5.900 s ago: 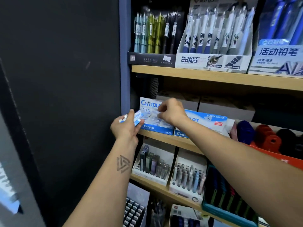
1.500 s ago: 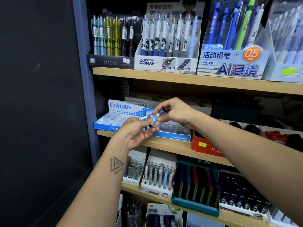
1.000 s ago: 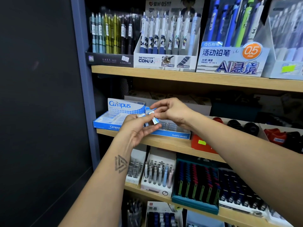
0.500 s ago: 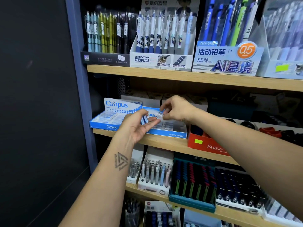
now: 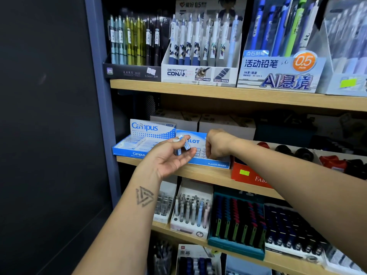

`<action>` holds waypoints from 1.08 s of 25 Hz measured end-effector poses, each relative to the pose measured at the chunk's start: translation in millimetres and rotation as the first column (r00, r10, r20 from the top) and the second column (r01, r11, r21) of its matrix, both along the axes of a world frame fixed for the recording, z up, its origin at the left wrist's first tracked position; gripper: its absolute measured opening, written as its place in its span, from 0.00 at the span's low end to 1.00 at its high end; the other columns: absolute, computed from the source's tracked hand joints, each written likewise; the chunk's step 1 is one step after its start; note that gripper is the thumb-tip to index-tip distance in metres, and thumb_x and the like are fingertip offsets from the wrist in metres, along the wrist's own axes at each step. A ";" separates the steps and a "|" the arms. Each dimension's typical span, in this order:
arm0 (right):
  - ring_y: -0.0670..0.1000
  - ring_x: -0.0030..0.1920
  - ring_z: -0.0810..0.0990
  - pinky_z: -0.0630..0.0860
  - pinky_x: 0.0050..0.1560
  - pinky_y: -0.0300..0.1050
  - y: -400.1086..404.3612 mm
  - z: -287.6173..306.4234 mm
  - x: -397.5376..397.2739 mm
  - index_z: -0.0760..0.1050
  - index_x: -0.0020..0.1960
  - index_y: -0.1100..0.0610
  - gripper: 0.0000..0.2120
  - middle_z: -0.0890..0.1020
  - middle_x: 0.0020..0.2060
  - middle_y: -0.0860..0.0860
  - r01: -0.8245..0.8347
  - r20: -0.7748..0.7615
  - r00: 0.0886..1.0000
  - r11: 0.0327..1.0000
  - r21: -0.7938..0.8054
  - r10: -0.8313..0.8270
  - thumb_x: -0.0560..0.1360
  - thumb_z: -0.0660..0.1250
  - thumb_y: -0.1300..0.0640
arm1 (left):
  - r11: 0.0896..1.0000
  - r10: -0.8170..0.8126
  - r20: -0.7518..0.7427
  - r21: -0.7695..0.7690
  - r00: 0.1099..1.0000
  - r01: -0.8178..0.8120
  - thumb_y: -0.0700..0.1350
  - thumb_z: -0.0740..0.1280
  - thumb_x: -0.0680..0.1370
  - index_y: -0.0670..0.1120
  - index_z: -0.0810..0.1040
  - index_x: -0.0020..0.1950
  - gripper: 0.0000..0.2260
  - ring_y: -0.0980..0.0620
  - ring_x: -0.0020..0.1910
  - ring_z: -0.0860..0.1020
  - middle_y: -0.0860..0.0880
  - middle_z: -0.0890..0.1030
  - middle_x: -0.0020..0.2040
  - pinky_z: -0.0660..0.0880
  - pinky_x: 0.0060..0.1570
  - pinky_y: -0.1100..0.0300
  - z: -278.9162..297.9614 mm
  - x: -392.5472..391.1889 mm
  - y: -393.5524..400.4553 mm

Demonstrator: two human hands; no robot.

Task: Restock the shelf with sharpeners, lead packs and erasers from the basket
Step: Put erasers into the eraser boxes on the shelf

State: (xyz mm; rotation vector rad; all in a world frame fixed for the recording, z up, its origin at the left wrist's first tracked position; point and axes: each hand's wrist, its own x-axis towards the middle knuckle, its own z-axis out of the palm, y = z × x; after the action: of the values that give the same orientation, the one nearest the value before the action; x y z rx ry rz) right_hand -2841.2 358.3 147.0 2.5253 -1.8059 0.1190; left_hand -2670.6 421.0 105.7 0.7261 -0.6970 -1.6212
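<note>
Left of the left hand (image 5: 172, 155), the Campus box (image 5: 139, 142) sits on the middle shelf (image 5: 208, 175), white sleeved erasers lying flat inside. The left hand, palm up, fingers curled, holds two small erasers (image 5: 183, 146) in blue-and-white sleeves, just in front of the Pilot box (image 5: 200, 150). To its right, the right hand (image 5: 217, 144) reaches down into the Pilot box with fingers bent; whether it grips anything cannot be told. Beyond it stands one red box (image 5: 250, 176).

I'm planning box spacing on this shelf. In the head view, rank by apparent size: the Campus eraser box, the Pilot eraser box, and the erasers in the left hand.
Campus eraser box and Pilot eraser box: alike, Pilot partly hidden, so unranked.
Smallest: erasers in the left hand.
</note>
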 end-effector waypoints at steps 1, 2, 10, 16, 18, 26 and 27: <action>0.50 0.46 0.82 0.81 0.47 0.45 1.1 1.6 0.2 0.81 0.41 0.54 0.04 0.84 0.46 0.52 0.001 0.040 0.999 1.000 -0.012 -0.001 0.71 0.76 0.60 | 1.000 -0.014 -0.006 -0.006 1.000 0.014 0.35 0.65 0.80 0.35 0.76 0.64 0.14 0.39 0.48 0.82 0.35 0.77 0.56 0.84 0.41 0.53 -0.2 0.4 1.2; 0.50 0.45 0.82 0.81 0.45 0.43 3.0 5.2 1.6 0.83 0.44 0.56 0.02 0.85 0.46 0.52 -0.007 0.136 0.991 1.000 -0.023 0.010 0.72 0.75 0.60 | 1.000 -0.024 -0.002 -0.012 1.000 0.024 0.34 0.65 0.80 0.34 0.76 0.64 0.13 0.39 0.48 0.82 0.34 0.77 0.55 0.84 0.42 0.53 -0.4 0.7 1.8; 0.44 0.38 0.80 0.77 0.42 0.39 30.1 21.7 11.2 0.81 0.53 0.62 0.14 0.84 0.43 0.54 -0.365 0.647 0.717 0.931 0.031 0.260 0.69 0.77 0.67 | 0.995 0.033 0.005 -0.093 0.999 -0.032 0.30 0.61 0.80 0.31 0.76 0.59 0.09 0.36 0.57 0.81 0.33 0.81 0.57 0.83 0.46 0.49 0.6 -2.5 0.6; 0.47 0.39 0.81 0.81 0.47 0.43 22.8 15.2 10.8 0.83 0.53 0.61 0.09 0.85 0.40 0.55 -0.260 0.634 0.748 0.965 0.007 0.197 0.73 0.73 0.66 | 0.994 0.098 0.044 -0.050 0.994 -0.096 0.35 0.69 0.78 0.31 0.73 0.63 0.15 0.32 0.48 0.83 0.27 0.81 0.51 0.84 0.40 0.47 3.6 0.3 3.6; 0.50 0.41 0.82 0.82 0.50 0.45 22.3 14.4 5.4 0.82 0.54 0.62 0.10 0.84 0.42 0.58 -0.275 0.685 0.713 0.959 0.072 0.153 0.74 0.72 0.68 | 0.989 0.145 0.054 -0.048 0.988 -0.142 0.33 0.68 0.78 0.30 0.72 0.65 0.16 0.32 0.45 0.84 0.27 0.81 0.51 0.83 0.37 0.50 3.3 0.9 2.5; 0.43 0.39 0.80 0.79 0.48 0.44 22.7 14.1 -3.7 0.86 0.49 0.58 0.11 0.86 0.44 0.52 -0.299 0.541 0.792 0.952 -0.060 0.283 0.67 0.80 0.60 | 0.976 0.217 0.127 -0.028 0.968 -0.215 0.33 0.68 0.78 0.33 0.74 0.57 0.09 0.35 0.47 0.84 0.29 0.82 0.52 0.84 0.39 0.50 1.1 -7.2 -4.3; 0.44 0.39 0.80 0.79 0.47 0.43 21.9 16.2 -5.4 0.85 0.50 0.58 0.10 0.86 0.45 0.52 -0.264 0.513 0.818 0.962 -0.070 0.261 0.69 0.79 0.60 | 0.978 0.211 0.129 -0.021 0.969 -0.210 0.34 0.69 0.78 0.33 0.73 0.59 0.11 0.35 0.46 0.84 0.30 0.82 0.51 0.84 0.36 0.52 1.7 -7.4 -5.0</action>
State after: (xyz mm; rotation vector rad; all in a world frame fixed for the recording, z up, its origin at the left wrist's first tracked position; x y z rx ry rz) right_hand -2846.6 380.2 163.2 2.9336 -1.5524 0.8887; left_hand -2678.0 416.0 107.4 0.8769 -0.6944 -1.3863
